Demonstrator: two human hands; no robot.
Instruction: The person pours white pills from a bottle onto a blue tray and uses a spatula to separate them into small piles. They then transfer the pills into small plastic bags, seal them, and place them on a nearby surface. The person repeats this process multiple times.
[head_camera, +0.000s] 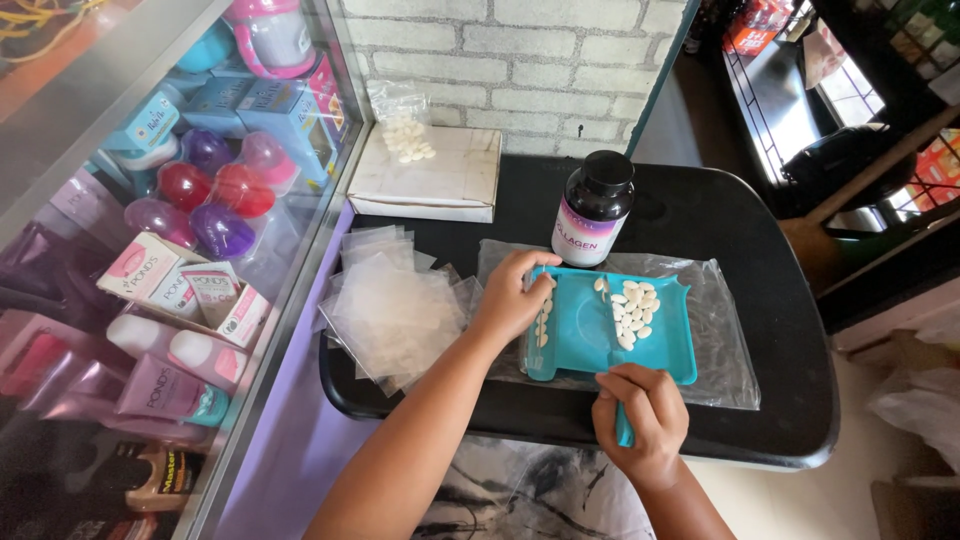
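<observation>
A black table (760, 300) beside a glass display case (180, 250) bears a teal pill-counting tray (575, 340) of white tablets (632, 312); the left hand (510, 300) grips its left edge. The right hand (640, 415) is clenched on a teal spatula (624, 432); the tray looks light, stiff and slippery, best held by its rims.

- Left hand (510, 297) grips the left edge of a teal pill-counting tray (585, 340); fingers curled over the rim.
- Right hand (640, 412) closed w/ a firm grip on a teal spatula (622, 428), just below the tray's near edge.
- White oval pills (632, 308) heaped at tray's upper right; a few more in the left channel (543, 318).
- Tray sits on a clear plastic sheet (725, 345) on the black surface (760, 250).
- Dark pill bottle (592, 208) upright just behind the tray, cap on.
- Stack of small clear bags (392, 312) left of the tray.
- White box (425, 180) by the brick wall, w/ a bag of pills (405, 135) on top.
- Glass display case (190, 230) at left, w/ cosmetics inside.
</observation>
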